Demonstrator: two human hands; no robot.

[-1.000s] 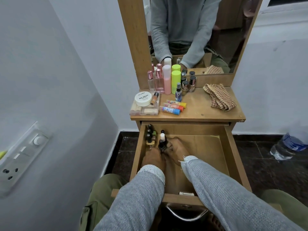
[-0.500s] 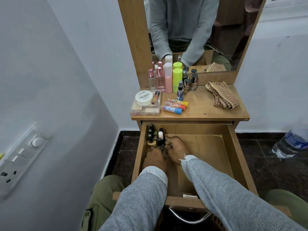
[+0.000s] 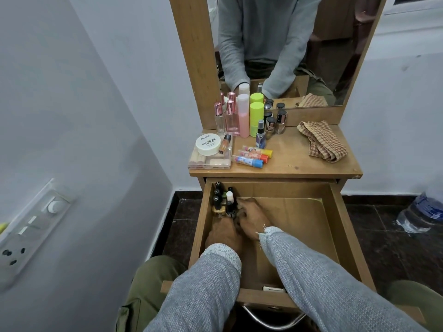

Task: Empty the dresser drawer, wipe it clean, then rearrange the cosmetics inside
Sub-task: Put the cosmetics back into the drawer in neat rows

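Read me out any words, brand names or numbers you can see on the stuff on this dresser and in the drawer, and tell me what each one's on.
"ZUDIO": round white jar lid, top line.
"NAIL POLISH": same lid, larger print.
Smaller line beneath that: too small to read.
Three lip balm tubes: pictures and print blurred, unreadable.
Nail polish bottles in the drawer: light marks on their caps, too small to read.
Water bottle label on the floor: blurred.

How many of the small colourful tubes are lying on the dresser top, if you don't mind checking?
3. They lie side by side beside the clear palette case: yellow-capped tube rearmost, orange-capped tube in the middle, blue-capped tube nearest the drawer. None looks hidden.
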